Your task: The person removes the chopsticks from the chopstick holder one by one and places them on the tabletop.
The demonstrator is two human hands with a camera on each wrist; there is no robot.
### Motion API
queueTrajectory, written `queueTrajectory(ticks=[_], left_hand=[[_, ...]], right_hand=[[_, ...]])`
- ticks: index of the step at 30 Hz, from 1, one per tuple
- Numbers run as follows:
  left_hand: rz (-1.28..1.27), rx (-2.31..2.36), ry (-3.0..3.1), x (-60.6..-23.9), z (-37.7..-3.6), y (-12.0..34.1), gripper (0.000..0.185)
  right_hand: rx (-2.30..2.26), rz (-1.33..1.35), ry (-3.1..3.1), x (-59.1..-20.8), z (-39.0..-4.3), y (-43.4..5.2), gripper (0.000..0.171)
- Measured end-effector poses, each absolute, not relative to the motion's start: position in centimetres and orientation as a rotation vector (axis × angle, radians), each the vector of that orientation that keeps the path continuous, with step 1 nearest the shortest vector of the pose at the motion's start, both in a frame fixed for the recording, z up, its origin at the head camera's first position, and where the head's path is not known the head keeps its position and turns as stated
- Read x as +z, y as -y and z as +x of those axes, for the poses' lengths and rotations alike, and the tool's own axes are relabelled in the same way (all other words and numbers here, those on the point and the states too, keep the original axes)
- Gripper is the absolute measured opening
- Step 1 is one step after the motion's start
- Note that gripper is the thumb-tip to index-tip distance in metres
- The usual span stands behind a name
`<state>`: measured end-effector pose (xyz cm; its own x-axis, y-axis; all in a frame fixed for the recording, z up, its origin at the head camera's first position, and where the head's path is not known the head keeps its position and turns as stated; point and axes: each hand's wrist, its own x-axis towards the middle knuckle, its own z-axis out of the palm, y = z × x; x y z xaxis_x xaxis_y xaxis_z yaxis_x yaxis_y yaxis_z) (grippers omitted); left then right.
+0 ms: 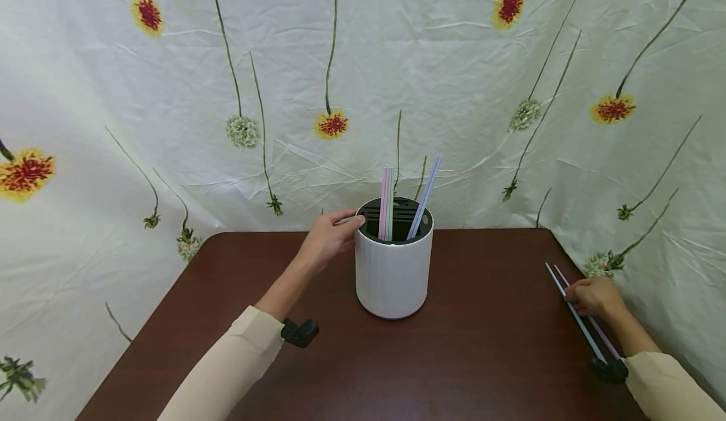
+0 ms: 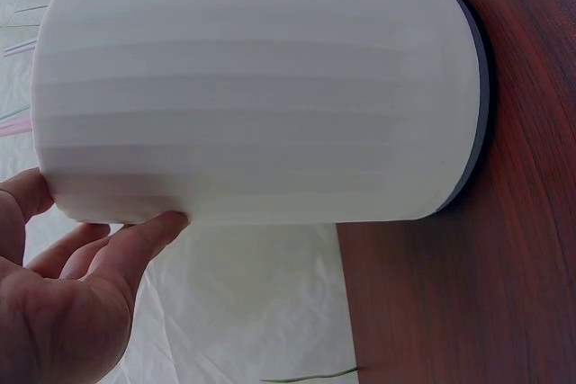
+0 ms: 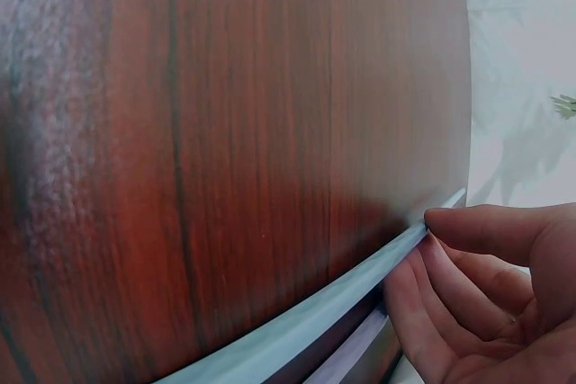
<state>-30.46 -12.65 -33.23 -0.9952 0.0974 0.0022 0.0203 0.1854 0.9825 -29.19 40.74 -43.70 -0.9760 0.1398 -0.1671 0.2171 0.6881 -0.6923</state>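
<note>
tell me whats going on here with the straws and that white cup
A person sits at a dark wooden table. Their left hand rests against the rim of a white holder, which stands upright with three straws in it. Their right hand is at the table's right edge, fingers on a blue straw lying flat there, with a pink straw beside it. Neither lying straw is lifted yet.

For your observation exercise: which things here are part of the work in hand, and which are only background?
In use:
white holder, touched by left hand
straws in it
two straws on the table, under right hand

Background:
flowered cloth
table
</note>
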Motion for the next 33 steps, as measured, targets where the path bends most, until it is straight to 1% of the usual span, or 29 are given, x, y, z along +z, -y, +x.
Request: queueTrajectory(ticks=[12,19,24,33], left_hand=[[0.137,1.980,-2.358,-33.2,-30.4,12.6,0.054],[0.165,1.998,-2.341,-33.2,-30.4,12.6,0.055],[0.158,1.980,-2.358,-33.3,-30.4,12.6,0.055],[0.157,1.984,-2.347,-33.3,-30.3,12.7,0.054]], right_hand=[[-1.209,0.266,-2.764,-43.6,-29.1,-41.0,0.033],[-1.083,0.232,-2.863,-41.5,-29.0,-40.3,0.038],[-1.339,0.249,-2.842,-39.3,-29.3,-37.9,0.043],[-1.662,0.144,-2.727,-33.9,-30.1,-31.7,0.046]])
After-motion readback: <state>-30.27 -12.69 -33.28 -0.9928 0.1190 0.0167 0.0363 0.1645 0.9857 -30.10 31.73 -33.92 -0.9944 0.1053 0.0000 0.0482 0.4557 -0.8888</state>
